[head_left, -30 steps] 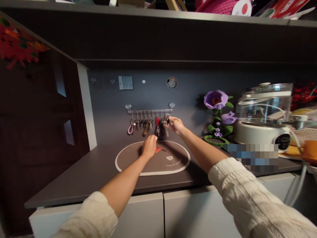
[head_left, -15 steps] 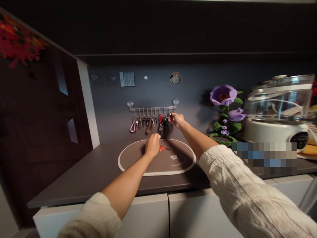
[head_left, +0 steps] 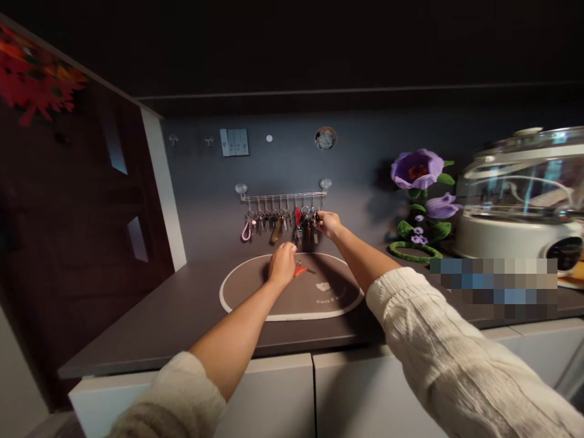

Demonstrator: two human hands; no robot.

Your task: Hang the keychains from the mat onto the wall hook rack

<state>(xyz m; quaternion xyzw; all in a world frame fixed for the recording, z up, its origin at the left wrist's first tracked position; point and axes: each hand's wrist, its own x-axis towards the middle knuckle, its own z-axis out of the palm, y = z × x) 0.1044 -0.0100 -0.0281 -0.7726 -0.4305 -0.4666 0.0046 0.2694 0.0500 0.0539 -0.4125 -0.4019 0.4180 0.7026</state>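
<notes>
A clear rack (head_left: pixel 283 197) on the back wall carries a row of hanging key rings, with a pink loop (head_left: pixel 246 230), a brown fob (head_left: pixel 276 231) and a red tag (head_left: pixel 298 216) among them. My right hand (head_left: pixel 329 225) is at the rack's right end, its fingers pinched on a bunch of keys (head_left: pixel 316 234) there. Lower down, my left hand (head_left: pixel 283 261) hovers over the oval brown mat (head_left: pixel 255 298) with fingers curled together; what they hold, if anything, is hidden. Just right of it, an orange fob (head_left: pixel 300 270) with a key appears to lie on the mat.
Purple knitted flowers (head_left: pixel 417 170) and a white appliance with a clear cover (head_left: pixel 506 237) stand on the right of the dark counter (head_left: pixel 137 328). Small hooks (head_left: pixel 208 142) and a switch panel (head_left: pixel 234 142) are on the wall. A dark shelf (head_left: pixel 292 48) overhangs.
The view has shifted slightly. My right hand has drawn a little down from the hook, and more of the keys beside its fingers shows. My left hand stays nearly in place.
</notes>
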